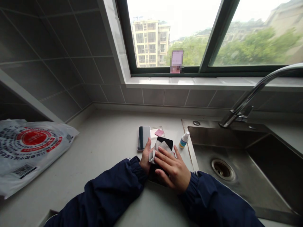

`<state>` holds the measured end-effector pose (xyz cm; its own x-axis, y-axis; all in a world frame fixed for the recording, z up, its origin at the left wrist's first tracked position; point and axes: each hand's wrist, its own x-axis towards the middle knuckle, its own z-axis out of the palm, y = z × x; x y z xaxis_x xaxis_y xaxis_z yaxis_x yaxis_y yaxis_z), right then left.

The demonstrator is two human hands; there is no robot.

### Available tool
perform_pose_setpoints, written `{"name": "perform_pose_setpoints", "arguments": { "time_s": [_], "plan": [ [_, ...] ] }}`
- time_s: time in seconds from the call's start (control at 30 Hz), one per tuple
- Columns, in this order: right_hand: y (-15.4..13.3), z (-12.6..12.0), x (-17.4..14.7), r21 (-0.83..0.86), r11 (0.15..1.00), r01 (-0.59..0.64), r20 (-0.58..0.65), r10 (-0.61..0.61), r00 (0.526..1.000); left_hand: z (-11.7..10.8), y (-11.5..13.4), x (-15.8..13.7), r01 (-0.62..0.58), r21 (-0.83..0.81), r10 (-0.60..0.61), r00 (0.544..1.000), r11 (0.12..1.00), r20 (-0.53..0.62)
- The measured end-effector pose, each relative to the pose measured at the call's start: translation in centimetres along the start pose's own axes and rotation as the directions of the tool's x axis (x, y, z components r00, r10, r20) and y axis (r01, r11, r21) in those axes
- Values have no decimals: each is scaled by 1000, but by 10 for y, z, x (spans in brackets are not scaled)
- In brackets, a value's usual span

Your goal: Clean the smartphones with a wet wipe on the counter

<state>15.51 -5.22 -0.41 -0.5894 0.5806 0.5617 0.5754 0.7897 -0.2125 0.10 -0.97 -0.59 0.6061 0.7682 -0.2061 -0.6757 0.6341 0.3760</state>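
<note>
My left hand (145, 159) grips the left edge of a dark, flat phone-like device (168, 142), its thumb pointing up along the side. On the device's black face lies a crumpled whitish cloth (152, 156). The fingers of my right hand (174, 171) press down on this cloth, covering part of it and much of the device. Behind my left hand, a phone (144, 138) rests on the counter. Beside that phone is a clear case (153, 131) with a small pink square (158, 132) on it. A small white spray bottle (184, 140) with a blue and yellow label stands right of the device.
To the right is a steel sink (233, 186) with an open drain (222, 168) and a chrome faucet (246, 96). A white printed plastic bag (33, 145) occupies the left side of the pale counter (104, 135). The tiled wall and window stand behind.
</note>
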Motion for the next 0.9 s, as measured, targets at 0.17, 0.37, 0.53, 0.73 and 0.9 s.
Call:
{"name": "perform_pose_setpoints", "arguments": {
  "time_s": [0.17, 0.37, 0.53, 0.73, 0.9],
  "plan": [
    [5, 0, 0, -177, 977, -123, 20, 129, 991, 2, -7, -1, -82, 10, 81, 994, 997, 68],
    [7, 3, -1, -212, 956, -202, 13, 209, 978, 6, -7, 0, -57, 35, 52, 989, 998, 142],
    [7, 3, -2, -220, 954, -206, 20, 215, 976, 6, -7, 1, -63, 42, 57, 990, 997, 128],
    [9, 5, -2, -210, 953, -218, 19, 227, 974, 5, -5, 0, -38, 64, 27, 988, 997, 155],
    [11, 6, -2, -189, 954, -231, -4, 234, 972, 2, -5, -1, -26, 50, 22, 996, 998, 86]
  ]
}}
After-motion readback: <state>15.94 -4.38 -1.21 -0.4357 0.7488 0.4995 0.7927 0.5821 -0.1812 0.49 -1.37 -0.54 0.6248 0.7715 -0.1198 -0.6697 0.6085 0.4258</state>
